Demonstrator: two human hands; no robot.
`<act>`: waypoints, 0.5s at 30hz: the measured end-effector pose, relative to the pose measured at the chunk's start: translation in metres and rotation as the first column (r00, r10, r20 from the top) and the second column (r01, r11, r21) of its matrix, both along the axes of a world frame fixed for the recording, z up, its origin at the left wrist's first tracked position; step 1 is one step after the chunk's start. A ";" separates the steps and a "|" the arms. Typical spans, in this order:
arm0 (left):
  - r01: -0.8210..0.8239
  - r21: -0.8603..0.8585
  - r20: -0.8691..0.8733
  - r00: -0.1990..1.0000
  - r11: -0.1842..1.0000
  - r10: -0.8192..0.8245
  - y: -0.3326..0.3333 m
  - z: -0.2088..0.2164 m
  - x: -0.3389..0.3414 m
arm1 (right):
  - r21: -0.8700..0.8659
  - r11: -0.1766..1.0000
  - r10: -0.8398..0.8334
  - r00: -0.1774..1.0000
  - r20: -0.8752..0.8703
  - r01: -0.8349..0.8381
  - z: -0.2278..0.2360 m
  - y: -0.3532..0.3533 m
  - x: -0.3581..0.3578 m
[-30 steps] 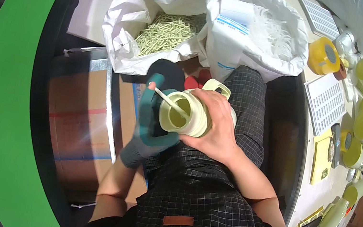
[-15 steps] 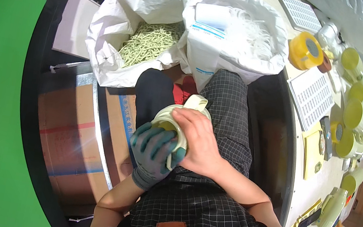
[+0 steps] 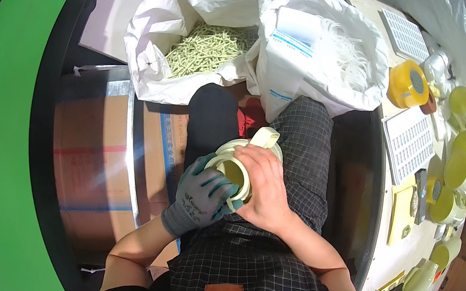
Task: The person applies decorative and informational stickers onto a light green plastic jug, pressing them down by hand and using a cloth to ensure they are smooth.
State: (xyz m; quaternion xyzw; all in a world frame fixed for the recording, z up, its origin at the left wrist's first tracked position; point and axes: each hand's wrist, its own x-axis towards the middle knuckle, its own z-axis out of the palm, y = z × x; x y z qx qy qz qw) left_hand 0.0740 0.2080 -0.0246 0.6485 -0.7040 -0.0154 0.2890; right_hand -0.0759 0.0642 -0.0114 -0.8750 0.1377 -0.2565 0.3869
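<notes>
A pale yellow-green plastic jug (image 3: 238, 177) lies over my lap, its round open mouth tilted up toward me. A looped handle (image 3: 265, 137) of the same colour sticks up at its far side. My left hand (image 3: 201, 193), in a grey glove with green fingertips, is closed round the near left side of the mouth. My bare right hand (image 3: 263, 179) wraps over the jug's right side, its fingers across the body below the handle. The fingers hide part of the jug.
Ahead stand a white sack (image 3: 153, 69) of pale green sticks and a white sack (image 3: 368, 85) of clear plastic rings. The table (image 3: 382, 234) at right holds yellow-green shells (image 3: 460, 170), a yellow tape roll (image 3: 409, 85), a white gridded sheet (image 3: 407, 139) and a jug (image 3: 417, 284). Cardboard boxes (image 3: 91, 152) lie left.
My left hand has shifted from across the jug's mouth to its left rim, so more of the inside shows. The right hand keeps its hold. The whole view has shifted slightly.
</notes>
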 end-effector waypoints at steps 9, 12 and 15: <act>-0.401 -0.524 0.035 0.871 0.752 0.489 -0.048 0.041 0.065 | -0.166 0.985 -0.005 0.971 0.239 0.046 0.017 -0.056 0.109; -0.439 -0.545 0.039 0.838 0.714 0.545 -0.074 0.048 0.090 | -0.095 0.995 0.011 0.945 0.327 0.022 0.033 -0.075 0.147; -0.421 -0.553 -0.008 0.866 0.719 0.500 -0.088 0.042 0.101 | -0.085 0.996 0.033 0.926 0.375 -0.001 0.033 -0.088 0.156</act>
